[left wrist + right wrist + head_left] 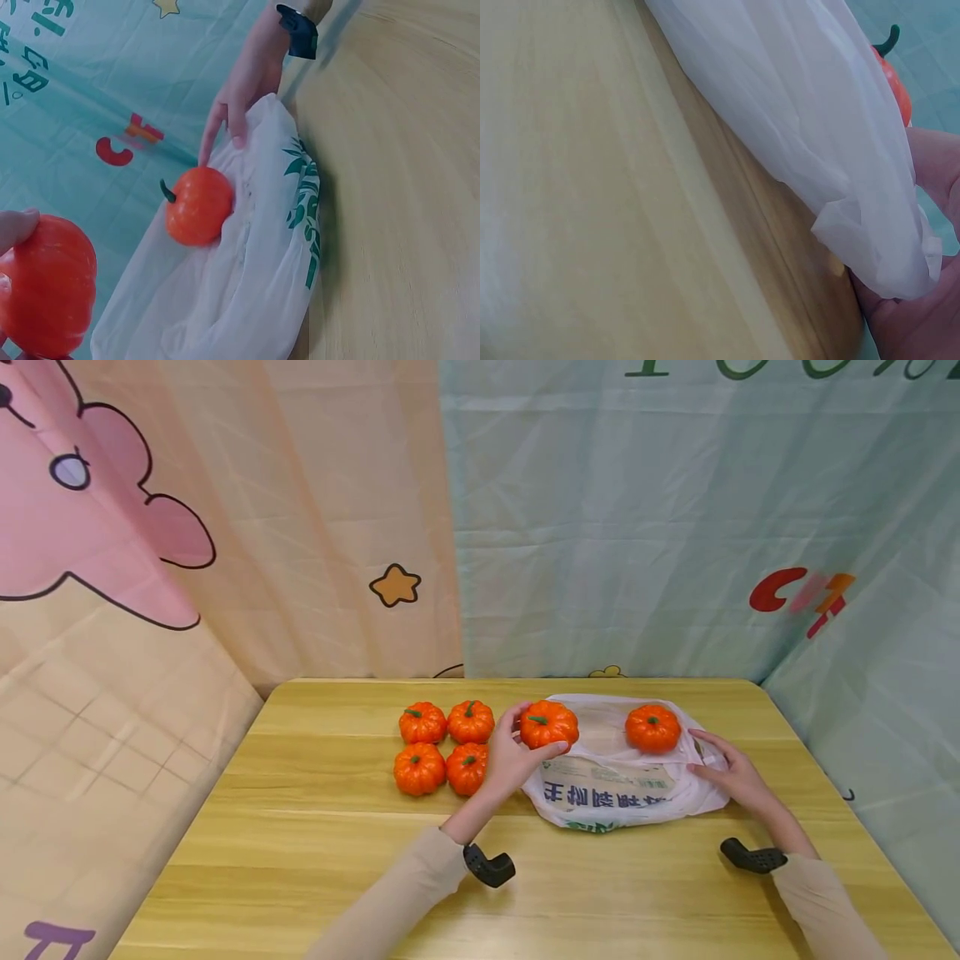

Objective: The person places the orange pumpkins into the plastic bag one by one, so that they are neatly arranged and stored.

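A small orange pumpkin (550, 724) with a green stem is in my left hand (513, 760), thumb at the front and fingers behind. It overlaps the left end of a white plastic bag (697, 802) in the head view. Inside the bag's mouth, toward the right, sits another pumpkin (653, 729), also seen in the left wrist view (199, 206). My right hand (742, 777) holds the bag's right end between thumb and fingers. In the right wrist view, crumpled bag film (885, 255) lies against that palm.
Several more pumpkins (420, 768) stand in two rows just left of my left hand. The wooden table (300, 860) ends at the back against hanging printed cloth (675, 568), and cloth also hangs at both sides.
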The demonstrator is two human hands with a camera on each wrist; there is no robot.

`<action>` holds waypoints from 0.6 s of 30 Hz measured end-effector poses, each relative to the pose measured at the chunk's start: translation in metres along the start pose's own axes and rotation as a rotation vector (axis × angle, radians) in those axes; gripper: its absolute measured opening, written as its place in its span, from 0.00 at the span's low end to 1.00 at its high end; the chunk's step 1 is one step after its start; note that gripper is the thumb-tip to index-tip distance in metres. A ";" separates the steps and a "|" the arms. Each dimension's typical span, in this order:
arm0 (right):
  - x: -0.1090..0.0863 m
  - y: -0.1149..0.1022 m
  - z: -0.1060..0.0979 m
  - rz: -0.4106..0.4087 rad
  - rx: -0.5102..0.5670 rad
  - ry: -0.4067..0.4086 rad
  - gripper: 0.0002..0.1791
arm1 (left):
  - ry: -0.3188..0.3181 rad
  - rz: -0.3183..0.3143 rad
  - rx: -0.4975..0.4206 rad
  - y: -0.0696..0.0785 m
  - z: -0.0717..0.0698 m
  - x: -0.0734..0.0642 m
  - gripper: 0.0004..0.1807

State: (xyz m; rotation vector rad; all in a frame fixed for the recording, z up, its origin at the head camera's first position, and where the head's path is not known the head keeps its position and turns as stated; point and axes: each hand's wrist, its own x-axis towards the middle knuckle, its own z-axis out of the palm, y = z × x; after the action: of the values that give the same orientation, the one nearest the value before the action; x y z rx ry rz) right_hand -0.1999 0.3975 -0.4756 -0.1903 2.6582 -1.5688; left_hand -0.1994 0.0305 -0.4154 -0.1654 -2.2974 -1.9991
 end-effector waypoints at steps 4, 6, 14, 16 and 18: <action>0.000 0.000 0.000 0.005 0.003 0.001 0.37 | -0.009 -0.021 0.019 0.000 0.012 0.001 0.40; 0.001 -0.001 0.000 0.012 -0.001 0.003 0.37 | -0.018 -0.043 0.016 0.001 0.018 0.001 0.41; 0.000 -0.002 0.001 -0.021 -0.015 0.018 0.36 | -0.064 -0.072 0.025 0.003 0.043 0.006 0.41; -0.001 -0.002 0.001 -0.027 -0.017 0.023 0.36 | -0.080 -0.072 0.022 0.001 0.050 0.008 0.41; -0.002 -0.002 0.002 -0.031 -0.015 0.027 0.36 | -0.087 -0.079 0.035 0.000 0.056 0.010 0.41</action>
State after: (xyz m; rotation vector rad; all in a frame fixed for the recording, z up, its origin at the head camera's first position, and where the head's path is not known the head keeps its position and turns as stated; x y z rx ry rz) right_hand -0.1977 0.3953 -0.4751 -0.2137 2.7007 -1.5724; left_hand -0.2091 0.0862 -0.4221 -0.1652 -2.4266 -2.0256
